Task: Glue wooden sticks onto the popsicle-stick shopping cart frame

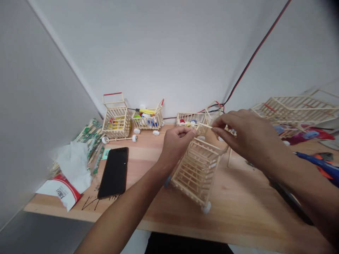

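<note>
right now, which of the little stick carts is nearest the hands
The frontmost cart, just below the left hand and right hand in view; the other carts all sit farther back.

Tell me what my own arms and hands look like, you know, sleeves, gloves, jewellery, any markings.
Your left hand and right hand are ungloved, with no ring or watch visible, though some fingers are partly hidden. Both forearms are bare as far as they show, with no sleeve in view. No clear markings stand out on either.
</note>
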The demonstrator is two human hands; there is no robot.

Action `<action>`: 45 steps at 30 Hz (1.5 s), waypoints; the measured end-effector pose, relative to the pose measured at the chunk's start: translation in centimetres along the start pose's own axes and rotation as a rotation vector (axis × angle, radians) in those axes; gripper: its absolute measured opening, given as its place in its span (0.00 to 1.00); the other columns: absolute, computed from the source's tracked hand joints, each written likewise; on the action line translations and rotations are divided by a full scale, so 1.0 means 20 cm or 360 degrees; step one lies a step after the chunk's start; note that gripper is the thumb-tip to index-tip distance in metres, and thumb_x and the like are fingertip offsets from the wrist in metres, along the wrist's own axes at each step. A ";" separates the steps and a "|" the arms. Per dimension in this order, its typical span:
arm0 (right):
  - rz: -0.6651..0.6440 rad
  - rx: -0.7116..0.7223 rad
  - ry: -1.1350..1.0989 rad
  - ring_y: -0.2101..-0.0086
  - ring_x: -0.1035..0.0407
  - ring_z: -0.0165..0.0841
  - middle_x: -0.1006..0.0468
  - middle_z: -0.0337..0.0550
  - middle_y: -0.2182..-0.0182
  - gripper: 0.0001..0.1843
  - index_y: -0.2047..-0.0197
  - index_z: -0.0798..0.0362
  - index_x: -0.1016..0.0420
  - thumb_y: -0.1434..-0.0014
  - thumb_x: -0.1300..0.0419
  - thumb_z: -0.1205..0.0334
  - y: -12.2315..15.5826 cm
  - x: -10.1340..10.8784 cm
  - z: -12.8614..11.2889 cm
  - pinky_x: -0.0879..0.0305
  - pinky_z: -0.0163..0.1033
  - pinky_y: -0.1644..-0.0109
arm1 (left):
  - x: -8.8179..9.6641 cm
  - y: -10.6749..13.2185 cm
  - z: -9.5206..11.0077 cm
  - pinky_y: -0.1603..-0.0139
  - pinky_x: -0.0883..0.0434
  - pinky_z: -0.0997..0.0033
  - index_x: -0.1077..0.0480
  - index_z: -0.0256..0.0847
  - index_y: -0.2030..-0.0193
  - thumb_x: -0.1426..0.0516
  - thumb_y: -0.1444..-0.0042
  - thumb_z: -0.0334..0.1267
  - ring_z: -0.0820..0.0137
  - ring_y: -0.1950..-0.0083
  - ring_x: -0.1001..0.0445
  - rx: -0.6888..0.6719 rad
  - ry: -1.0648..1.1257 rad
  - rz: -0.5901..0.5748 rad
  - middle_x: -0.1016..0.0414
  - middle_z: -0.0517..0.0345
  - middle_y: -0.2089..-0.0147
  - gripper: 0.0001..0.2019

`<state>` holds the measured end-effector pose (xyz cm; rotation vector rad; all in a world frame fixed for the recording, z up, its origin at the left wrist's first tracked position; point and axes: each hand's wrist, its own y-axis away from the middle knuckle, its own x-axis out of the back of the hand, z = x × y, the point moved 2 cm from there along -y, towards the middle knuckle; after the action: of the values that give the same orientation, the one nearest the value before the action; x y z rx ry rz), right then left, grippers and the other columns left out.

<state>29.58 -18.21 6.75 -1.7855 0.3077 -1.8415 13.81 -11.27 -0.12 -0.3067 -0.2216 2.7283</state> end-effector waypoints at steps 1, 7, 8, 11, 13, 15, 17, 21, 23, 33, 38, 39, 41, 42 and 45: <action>-0.0006 -0.0006 0.0004 0.68 0.33 0.40 0.23 0.43 0.73 0.07 0.70 0.50 0.28 0.39 0.41 0.64 0.00 0.00 0.00 0.42 0.43 0.64 | 0.00 0.00 0.00 0.67 0.36 0.73 0.25 0.36 0.74 0.37 0.51 0.39 0.76 0.74 0.35 0.0005 -0.0004 -0.0001 0.32 0.64 0.78 0.08; -0.0036 -0.0011 -0.0009 0.68 0.33 0.40 0.22 0.43 0.71 0.07 0.70 0.50 0.29 0.39 0.42 0.64 0.00 0.00 0.00 0.42 0.44 0.63 | 0.00 0.00 0.00 0.68 0.37 0.74 0.26 0.36 0.74 0.37 0.52 0.40 0.77 0.75 0.38 0.0009 -0.0016 -0.0009 0.34 0.65 0.79 0.08; -0.0043 -0.0012 -0.0010 0.68 0.33 0.40 0.22 0.44 0.71 0.07 0.69 0.50 0.29 0.39 0.42 0.64 0.00 0.00 0.00 0.42 0.44 0.63 | 0.00 0.00 0.00 0.68 0.37 0.74 0.26 0.36 0.74 0.37 0.52 0.40 0.77 0.75 0.38 0.0011 -0.0022 -0.0009 0.34 0.65 0.79 0.08; -0.0074 -0.0013 -0.0021 0.67 0.32 0.41 0.22 0.45 0.71 0.08 0.69 0.49 0.29 0.38 0.44 0.63 0.00 0.01 0.00 0.42 0.45 0.63 | 0.00 0.00 0.00 0.68 0.37 0.73 0.25 0.37 0.74 0.37 0.52 0.40 0.76 0.75 0.37 0.0012 -0.0050 0.0001 0.34 0.64 0.79 0.08; -0.0078 -0.0017 -0.0035 0.67 0.32 0.41 0.22 0.45 0.70 0.08 0.69 0.48 0.29 0.37 0.45 0.63 0.00 0.01 0.00 0.41 0.45 0.62 | 0.00 0.00 0.00 0.68 0.37 0.73 0.25 0.37 0.74 0.37 0.51 0.40 0.75 0.74 0.36 0.0013 -0.0058 0.0004 0.33 0.64 0.79 0.08; -0.0074 -0.0027 -0.0039 0.67 0.33 0.41 0.22 0.45 0.70 0.08 0.69 0.48 0.29 0.37 0.45 0.62 0.00 0.01 0.00 0.41 0.45 0.62 | 0.00 0.01 0.01 0.68 0.36 0.73 0.25 0.37 0.75 0.37 0.51 0.39 0.75 0.74 0.35 0.0018 -0.0048 -0.0001 0.33 0.64 0.79 0.08; -0.0074 -0.0040 -0.0032 0.67 0.33 0.42 0.22 0.45 0.70 0.08 0.69 0.48 0.30 0.38 0.45 0.63 0.00 0.01 0.00 0.41 0.45 0.62 | 0.00 0.01 0.01 0.68 0.36 0.73 0.26 0.36 0.75 0.37 0.51 0.39 0.76 0.74 0.35 0.0023 -0.0034 0.0000 0.33 0.64 0.79 0.08; -0.0087 -0.0053 -0.0030 0.67 0.33 0.42 0.22 0.46 0.71 0.08 0.69 0.49 0.29 0.38 0.44 0.63 0.00 0.00 0.00 0.42 0.45 0.62 | 0.00 0.01 0.01 0.68 0.36 0.74 0.26 0.36 0.76 0.38 0.51 0.38 0.77 0.74 0.36 0.0015 -0.0021 -0.0001 0.32 0.64 0.78 0.08; -0.0086 -0.0056 -0.0029 0.67 0.32 0.42 0.22 0.46 0.70 0.07 0.69 0.49 0.29 0.39 0.44 0.63 0.00 0.00 0.00 0.42 0.45 0.62 | 0.00 0.01 0.01 0.68 0.36 0.74 0.27 0.36 0.76 0.38 0.51 0.38 0.77 0.74 0.36 0.0004 -0.0028 -0.0003 0.32 0.64 0.78 0.08; -0.0129 -0.0135 -0.0053 0.67 0.31 0.41 0.21 0.44 0.71 0.06 0.70 0.48 0.28 0.41 0.42 0.63 -0.02 0.04 -0.01 0.43 0.43 0.64 | 0.00 0.01 0.00 0.69 0.37 0.75 0.26 0.36 0.75 0.38 0.51 0.38 0.77 0.75 0.37 0.0004 -0.0045 -0.0002 0.33 0.65 0.78 0.08; -0.0143 -0.0172 -0.0078 0.68 0.30 0.40 0.21 0.42 0.73 0.05 0.70 0.47 0.27 0.42 0.42 0.63 -0.03 0.04 0.01 0.43 0.42 0.65 | 0.00 0.01 0.01 0.68 0.36 0.74 0.27 0.36 0.76 0.38 0.50 0.38 0.77 0.75 0.37 -0.0014 -0.0050 -0.0007 0.32 0.64 0.77 0.08; -0.0152 -0.0174 -0.0087 0.69 0.30 0.40 0.21 0.42 0.73 0.05 0.70 0.47 0.27 0.42 0.42 0.62 -0.03 0.04 0.01 0.43 0.41 0.66 | 0.00 0.01 0.01 0.68 0.36 0.74 0.27 0.37 0.76 0.38 0.51 0.38 0.77 0.74 0.37 -0.0015 -0.0049 -0.0008 0.32 0.64 0.77 0.08; -0.0196 -0.0189 -0.0140 0.70 0.30 0.38 0.21 0.41 0.73 0.05 0.69 0.48 0.26 0.42 0.42 0.61 -0.03 0.05 0.02 0.43 0.40 0.67 | 0.00 0.01 0.01 0.68 0.36 0.74 0.27 0.37 0.76 0.38 0.51 0.38 0.77 0.74 0.36 -0.0015 -0.0047 -0.0011 0.32 0.63 0.78 0.08; -0.0226 -0.0204 -0.0186 0.70 0.29 0.37 0.21 0.41 0.73 0.05 0.69 0.48 0.25 0.42 0.42 0.61 -0.03 0.05 0.02 0.42 0.40 0.67 | 0.00 0.01 0.01 0.69 0.37 0.74 0.27 0.37 0.76 0.38 0.51 0.38 0.76 0.74 0.37 -0.0016 -0.0045 -0.0014 0.33 0.64 0.78 0.08; -0.0345 -0.0265 -0.0319 0.71 0.28 0.35 0.20 0.39 0.73 0.07 0.66 0.48 0.23 0.42 0.42 0.59 -0.04 0.05 0.04 0.41 0.39 0.67 | 0.00 0.01 0.00 0.69 0.37 0.74 0.26 0.37 0.75 0.38 0.51 0.39 0.76 0.75 0.37 -0.0023 -0.0031 -0.0018 0.33 0.64 0.79 0.08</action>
<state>30.19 -18.00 8.09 -2.1743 0.2020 -1.8043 13.84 -11.41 -0.11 -0.2820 -0.2482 2.7207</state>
